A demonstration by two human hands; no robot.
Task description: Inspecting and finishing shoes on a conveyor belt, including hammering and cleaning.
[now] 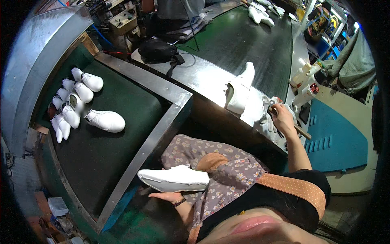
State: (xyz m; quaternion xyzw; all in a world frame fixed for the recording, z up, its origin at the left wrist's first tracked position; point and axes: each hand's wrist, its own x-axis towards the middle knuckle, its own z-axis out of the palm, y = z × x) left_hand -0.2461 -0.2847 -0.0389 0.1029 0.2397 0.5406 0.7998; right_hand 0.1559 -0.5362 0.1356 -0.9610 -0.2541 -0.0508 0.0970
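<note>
As is shown in the head view, a white shoe [174, 181] is held low in front of the floral apron [239, 179], beside the near metal edge of a green-lined tray [140, 156]. It is supported from below by the left hand [167, 197]; one digit is stretched out, while most of the fingers are hidden by the shoe. The right hand [283, 118] is lowered to the metal desk [195, 87] with its fingers bent, beside a crumpled grey-white glove [268, 122]. A wooden handle [303, 132] is seen past the wrist, but whether it is gripped cannot be told.

Judging by its full, unsagging shape, the shoe may be found fairly stiff and perhaps weighty, as if filled inside. The smooth upper could be somewhat slippery and easily marked, so it would best be taken around the heel or under the sole, with the toe left untouched.

In the tray, a cluster of white shoes [83, 92] is gathered along the far left side, and a single shoe [106, 121] is laid just beside it. At the desk's right end, white bottles [304, 95] are stood together; their contents cannot be made out.
</note>
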